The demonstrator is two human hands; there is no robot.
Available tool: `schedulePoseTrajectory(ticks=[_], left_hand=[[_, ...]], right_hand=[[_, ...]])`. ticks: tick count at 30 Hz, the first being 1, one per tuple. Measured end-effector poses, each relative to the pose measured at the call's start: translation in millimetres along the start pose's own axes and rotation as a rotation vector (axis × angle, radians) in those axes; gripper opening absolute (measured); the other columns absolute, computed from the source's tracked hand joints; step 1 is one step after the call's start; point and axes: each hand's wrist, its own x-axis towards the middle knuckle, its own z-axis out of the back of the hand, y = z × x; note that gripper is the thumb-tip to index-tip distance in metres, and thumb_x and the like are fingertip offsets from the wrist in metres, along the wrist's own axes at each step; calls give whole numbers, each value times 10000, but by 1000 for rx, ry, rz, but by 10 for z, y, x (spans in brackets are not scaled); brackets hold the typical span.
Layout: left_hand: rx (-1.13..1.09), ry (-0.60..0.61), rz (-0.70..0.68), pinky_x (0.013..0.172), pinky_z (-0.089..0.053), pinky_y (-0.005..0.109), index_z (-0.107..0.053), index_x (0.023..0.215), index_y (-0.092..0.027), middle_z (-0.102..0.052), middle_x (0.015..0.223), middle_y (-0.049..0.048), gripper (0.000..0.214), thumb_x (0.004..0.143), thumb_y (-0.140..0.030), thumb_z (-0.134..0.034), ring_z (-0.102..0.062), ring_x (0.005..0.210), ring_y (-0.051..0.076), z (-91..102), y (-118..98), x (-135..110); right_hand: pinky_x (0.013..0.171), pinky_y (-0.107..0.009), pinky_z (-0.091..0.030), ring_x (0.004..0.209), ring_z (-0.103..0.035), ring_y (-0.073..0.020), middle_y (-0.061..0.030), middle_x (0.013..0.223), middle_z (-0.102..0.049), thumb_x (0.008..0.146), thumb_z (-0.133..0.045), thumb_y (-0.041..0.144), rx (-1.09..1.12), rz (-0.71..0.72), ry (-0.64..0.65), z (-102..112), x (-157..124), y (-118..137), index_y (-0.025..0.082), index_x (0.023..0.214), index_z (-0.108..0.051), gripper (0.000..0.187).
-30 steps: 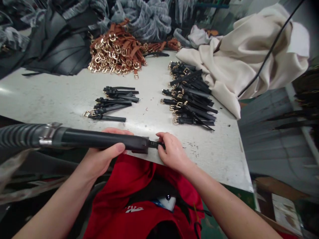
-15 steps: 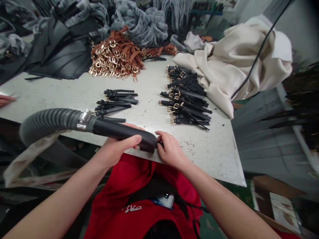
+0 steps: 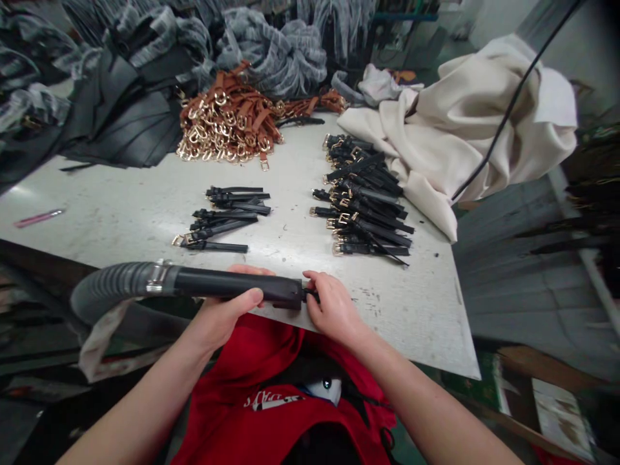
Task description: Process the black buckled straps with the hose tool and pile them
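Observation:
My left hand (image 3: 227, 313) is closed around the black tube-shaped nozzle (image 3: 242, 287) of a grey ribbed hose (image 3: 116, 284), thumb along its near side. The nozzle lies almost level above the table's front edge, its blunt end toward my right hand (image 3: 332, 303). My right fingers pinch a small dark piece (image 3: 310, 295) right at that end; most of it is hidden, so its kind cannot be told. Beyond the nozzle lies a small group of black buckled straps (image 3: 227, 213). A larger pile of black buckled straps (image 3: 363, 194) sits farther right.
Brown straps with gold buckles (image 3: 227, 119) are heaped at the back of the table (image 3: 290, 174). Black sheet material (image 3: 130, 110) lies back left, cream material (image 3: 465, 123) back right. A pink pen (image 3: 39, 218) rests at left. A black cable (image 3: 513, 106) hangs at right.
The nozzle has swung from slanting to nearly level, and its hose has dropped lower. Another person's fingers at the left edge are gone; a pink pen shows there. My right hand keeps its pinch.

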Motion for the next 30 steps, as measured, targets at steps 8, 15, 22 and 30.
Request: schedulePoseTrajectory(ticks=[8, 15, 22, 30], left_hand=[[101, -147, 5, 544, -488, 267, -724, 778, -200, -753, 910, 79, 256, 560, -252, -848, -636, 746, 222, 296, -228, -76], [-150, -242, 59, 548, -502, 256, -747, 802, -243, -755, 890, 34, 307, 545, -354, -875, -635, 708, 199, 403, -183, -172], [-174, -180, 13, 538, -506, 232, -756, 801, -247, -763, 892, 43, 290, 556, -338, -881, -637, 706, 191, 458, -177, -174], [-143, -215, -36, 535, -505, 248, -732, 772, -224, -766, 872, 61, 263, 543, -266, -855, -659, 738, 211, 522, -56, -398]], right_hand=[[844, -398, -461, 905, -583, -245, -116, 984, -657, 859, -429, 130, -28, 17, 16, -1, -11, 30, 130, 1186, -583, 361], [810, -390, -385, 922, -566, -255, -74, 959, -652, 890, -583, 275, -193, 9, 8, 27, -34, 74, 198, 995, -650, 146], [764, -364, -350, 836, -556, -220, -41, 865, -659, 903, -587, 197, -333, 119, -62, -40, 6, 100, 211, 866, -626, 56], [807, -360, -433, 915, -586, -223, -67, 989, -669, 894, -569, 169, -123, 116, -27, -56, -98, 86, 212, 968, -633, 107]])
